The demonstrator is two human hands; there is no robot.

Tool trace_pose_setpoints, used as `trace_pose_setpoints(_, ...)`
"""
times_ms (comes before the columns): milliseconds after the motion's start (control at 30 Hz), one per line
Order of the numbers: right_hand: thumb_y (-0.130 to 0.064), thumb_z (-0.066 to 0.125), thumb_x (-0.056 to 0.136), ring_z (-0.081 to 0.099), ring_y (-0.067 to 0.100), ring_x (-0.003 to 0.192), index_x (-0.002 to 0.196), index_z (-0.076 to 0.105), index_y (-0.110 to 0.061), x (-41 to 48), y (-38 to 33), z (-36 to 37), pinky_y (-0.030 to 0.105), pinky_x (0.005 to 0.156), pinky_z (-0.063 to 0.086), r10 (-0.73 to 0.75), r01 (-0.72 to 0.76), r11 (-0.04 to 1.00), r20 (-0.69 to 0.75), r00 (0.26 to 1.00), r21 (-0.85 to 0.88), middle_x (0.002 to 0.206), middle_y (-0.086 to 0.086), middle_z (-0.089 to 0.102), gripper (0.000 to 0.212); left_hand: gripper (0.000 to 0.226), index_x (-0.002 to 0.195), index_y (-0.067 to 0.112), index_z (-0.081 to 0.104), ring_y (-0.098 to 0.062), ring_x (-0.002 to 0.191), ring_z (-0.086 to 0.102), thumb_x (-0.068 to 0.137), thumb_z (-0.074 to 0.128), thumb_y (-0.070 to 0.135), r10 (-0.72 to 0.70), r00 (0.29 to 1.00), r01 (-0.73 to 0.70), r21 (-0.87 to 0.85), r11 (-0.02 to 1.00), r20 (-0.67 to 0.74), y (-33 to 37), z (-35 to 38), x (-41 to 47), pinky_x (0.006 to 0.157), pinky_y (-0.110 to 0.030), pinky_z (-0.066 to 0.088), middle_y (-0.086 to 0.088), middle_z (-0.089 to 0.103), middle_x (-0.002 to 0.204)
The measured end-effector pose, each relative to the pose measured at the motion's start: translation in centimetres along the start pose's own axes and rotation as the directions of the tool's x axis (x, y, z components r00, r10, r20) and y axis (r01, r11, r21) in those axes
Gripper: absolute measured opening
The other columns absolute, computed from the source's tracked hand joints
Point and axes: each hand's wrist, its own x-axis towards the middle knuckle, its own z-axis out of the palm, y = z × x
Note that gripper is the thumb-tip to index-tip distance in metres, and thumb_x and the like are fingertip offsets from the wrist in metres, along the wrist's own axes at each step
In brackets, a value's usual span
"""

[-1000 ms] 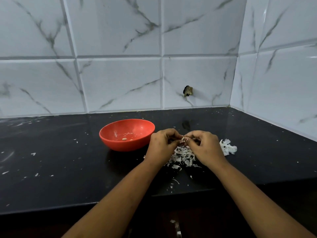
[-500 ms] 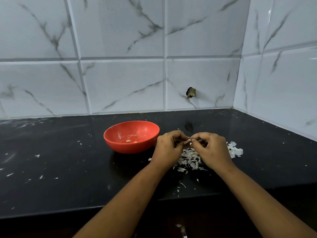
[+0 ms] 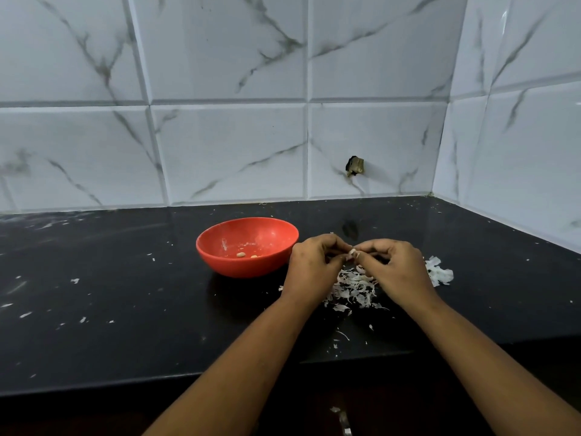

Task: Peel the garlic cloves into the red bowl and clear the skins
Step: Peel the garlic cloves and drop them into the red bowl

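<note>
A red bowl [image 3: 220, 262] stands on the black counter [image 3: 125, 309], with two peeled cloves [image 3: 240, 254] lying in its bottom. Just right of the bowl, my left hand [image 3: 314, 269] and my right hand [image 3: 396, 269] meet above a pile of white garlic skins [image 3: 352, 289]. Between their fingertips both hands pinch a small garlic clove [image 3: 352, 253], partly hidden by the fingers. A second clump of skins [image 3: 440, 273] lies to the right of my right hand.
Small skin flakes are scattered over the counter, mostly on the left and near the front edge. White marble tiles close the back and the right side. A small dark fitting [image 3: 355, 166] sticks out of the back wall.
The camera view has shifted a little, so bowl and hands sit further right in the frame. My hands stay together on the clove above the skins.
</note>
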Motion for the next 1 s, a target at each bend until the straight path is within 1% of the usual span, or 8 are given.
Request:
trace_pose_setpoints(100, -0.013, 0.069, 0.086, 0.063, 0.001, 0.058, 0.087, 0.076, -0.017, 0.05, 0.18, -0.1, 0.018, 0.059, 0.053, 0.008, -0.008, 1.0, 0.026, 1.0, 0.016, 0.069, -0.003, 0.072, 0.008, 0.01, 0.083, 0.008, 0.072, 0.006, 0.059, 0.061, 0.08, 0.071, -0.001, 0.003, 1.0, -0.003, -0.02, 1.0, 0.005, 0.06, -0.13, 0.0, 0.055, -0.008, 0.044, 0.009, 0.068, 0.07)
trace_pose_setpoints(200, -0.014, 0.069, 0.087, 0.067, 0.005, 0.064, 0.089, 0.076, -0.018, 0.16, 0.35, -0.08, 0.023, 0.063, 0.056, 0.01, -0.01, 1.0, 0.042, 0.999, 0.0, 0.073, -0.002, 0.073, 0.008, 0.013, 0.079, 0.011, 0.07, 0.007, 0.056, 0.06, 0.079, 0.071, -0.002, 0.015, 1.0, -0.014, -0.017, 1.0, 0.009, 0.15, -0.15, -0.05, 0.054, -0.008, 0.043, 0.008, 0.068, 0.07)
trace_pose_setpoints(267, -0.013, 0.069, 0.087, 0.068, 0.003, 0.069, 0.09, 0.076, -0.016, 0.2, 0.31, -0.05, 0.019, 0.065, 0.055, 0.006, -0.006, 1.0, 0.048, 0.999, 0.007, 0.076, -0.004, 0.074, 0.008, 0.013, 0.077, 0.012, 0.07, 0.005, 0.058, 0.061, 0.078, 0.073, -0.001, 0.022, 1.0, -0.022, -0.009, 1.0, 0.007, 0.12, -0.15, -0.08, 0.055, -0.009, 0.044, 0.006, 0.069, 0.07)
trace_pose_setpoints(467, -0.007, 0.067, 0.086, 0.062, -0.006, 0.06, 0.089, 0.076, -0.014, 0.02, 0.0, -0.09, 0.009, 0.057, 0.046, 0.01, -0.01, 1.0, 0.044, 0.999, 0.004, 0.07, -0.008, 0.07, 0.012, 0.012, 0.077, 0.01, 0.071, 0.005, 0.06, 0.062, 0.077, 0.074, -0.001, 0.044, 0.999, -0.044, 0.032, 0.999, 0.004, -0.11, -0.03, -0.07, 0.059, -0.01, 0.045, 0.011, 0.066, 0.067)
trace_pose_setpoints(600, -0.005, 0.066, 0.085, 0.061, -0.004, 0.056, 0.088, 0.077, -0.014, 0.04, -0.06, -0.15, 0.011, 0.057, 0.048, 0.016, -0.017, 1.0, 0.024, 1.0, 0.011, 0.065, -0.008, 0.069, 0.014, 0.012, 0.078, 0.009, 0.071, 0.006, 0.059, 0.061, 0.077, 0.072, -0.004, 0.048, 0.999, -0.048, 0.016, 0.999, 0.003, -0.11, -0.02, -0.15, 0.057, -0.008, 0.044, 0.007, 0.068, 0.069)
trace_pose_setpoints(733, -0.01, 0.068, 0.087, 0.061, 0.002, 0.056, 0.089, 0.077, -0.014, 0.14, 0.14, -0.21, 0.02, 0.059, 0.053, 0.024, -0.026, 0.998, 0.04, 0.999, 0.05, 0.07, -0.001, 0.073, 0.01, 0.02, 0.074, 0.015, 0.067, 0.005, 0.059, 0.063, 0.079, 0.071, -0.005, 0.035, 0.999, -0.035, -0.032, 0.999, -0.001, 0.03, -0.12, -0.11, 0.056, -0.009, 0.045, 0.007, 0.07, 0.072)
trace_pose_setpoints(933, -0.012, 0.067, 0.088, 0.065, 0.019, 0.062, 0.086, 0.075, -0.014, 0.15, 0.31, -0.3, 0.029, 0.064, 0.057, 0.027, -0.031, 0.996, 0.045, 0.999, 0.08, 0.071, 0.001, 0.073, 0.009, 0.014, 0.076, 0.008, 0.068, 0.008, 0.054, 0.059, 0.081, 0.069, -0.004, 0.024, 1.0, -0.023, -0.075, 0.997, 0.013, 0.45, -0.14, -0.31, 0.052, -0.007, 0.042, 0.0, 0.072, 0.079)
trace_pose_setpoints(1000, -0.012, 0.067, 0.088, 0.066, 0.016, 0.062, 0.083, 0.075, -0.015, 0.12, 0.25, -0.32, 0.028, 0.063, 0.057, 0.024, -0.027, 0.997, 0.039, 0.999, 0.067, 0.069, -0.001, 0.072, 0.01, 0.013, 0.077, 0.009, 0.068, 0.009, 0.053, 0.058, 0.081, 0.069, -0.003, 0.022, 1.0, -0.021, -0.059, 0.998, 0.02, 0.48, -0.14, -0.38, 0.052, -0.008, 0.042, 0.0, 0.072, 0.08)
